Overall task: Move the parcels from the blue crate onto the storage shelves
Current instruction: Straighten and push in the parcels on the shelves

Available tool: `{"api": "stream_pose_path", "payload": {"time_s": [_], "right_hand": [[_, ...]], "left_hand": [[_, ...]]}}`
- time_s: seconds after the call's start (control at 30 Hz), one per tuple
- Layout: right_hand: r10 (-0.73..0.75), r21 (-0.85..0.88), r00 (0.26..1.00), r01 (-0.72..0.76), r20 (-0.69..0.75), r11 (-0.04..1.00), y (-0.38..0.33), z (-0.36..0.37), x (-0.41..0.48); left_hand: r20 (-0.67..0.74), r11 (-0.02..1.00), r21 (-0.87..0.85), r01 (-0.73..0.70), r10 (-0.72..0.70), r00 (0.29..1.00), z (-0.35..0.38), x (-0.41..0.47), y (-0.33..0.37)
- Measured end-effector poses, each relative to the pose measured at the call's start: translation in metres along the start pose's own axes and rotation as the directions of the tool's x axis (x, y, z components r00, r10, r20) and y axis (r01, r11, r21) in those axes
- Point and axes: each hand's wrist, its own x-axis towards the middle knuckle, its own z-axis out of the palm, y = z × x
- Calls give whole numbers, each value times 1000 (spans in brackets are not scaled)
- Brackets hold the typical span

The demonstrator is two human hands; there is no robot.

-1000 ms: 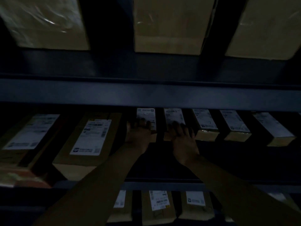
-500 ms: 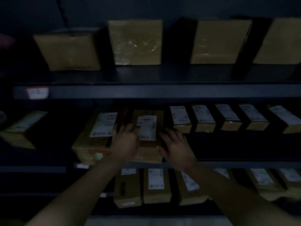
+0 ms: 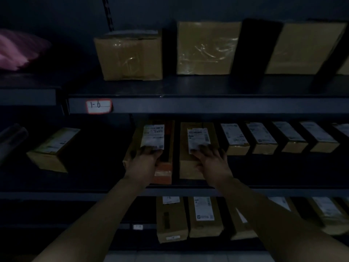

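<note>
Fingers [image 3: 204,149] of right hand [image 3: 211,161] spread flat on labelled parcel [image 3: 186,167] at middle shelf [image 3: 283,191] front edge. Beside it, left hand [image 3: 144,161] on neighbouring parcel [image 3: 165,171]; grip too dark to tell. Already shelved: rows of parcels [image 3: 262,138]. No blue crate in view, remainder unknown.

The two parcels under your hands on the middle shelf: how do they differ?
The left parcel has an orange-red near end and a dark strip along its right side; the right parcel is plain brown all over. The left parcel also looks a little wider than the right parcel. Both lie flat, side by side, with a white label on top and a hand resting on them: left hand, right hand.
</note>
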Motion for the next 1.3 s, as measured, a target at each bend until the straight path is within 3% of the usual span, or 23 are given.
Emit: {"api": "stream_pose_path", "payload": {"time_s": [0.47,0.63,0.73,0.87,0.93,1.03,1.1,1.2,1.3], "right_hand": [[21,6,996,-20,-88,1000,11,12,75],[23,-35,991,-27,-130,999,12,21,64],[0,10,973,3,-232,1000,8,20,32],[-174,58,876,223,-450,973,-4,16,-28],[-253,80,828,335,-500,939,-9,22,-63],[-356,62,805,434,-475,899,-13,51,-108],[-401,17,802,454,-443,891,-12,76,-123],[-386,0,843,416,-375,909,0,115,-129],[-303,-34,944,302,-130,953,17,160,-126]], "left_hand": [[-60,989,-151,-5,-4,998,7,74,-11],[-32,999,-34,28,-29,999,5,71,-17],[-167,993,107,54,-36,985,10,47,-8],[-410,985,65,-159,171,896,23,-6,23],[-443,955,32,-293,277,853,38,-33,36],[-344,881,-2,-474,444,827,71,-69,49],[-251,856,-24,-517,495,832,98,-80,48],[-43,895,-35,-444,443,896,141,-79,41],[104,943,-5,-332,330,938,195,-72,27]]}}
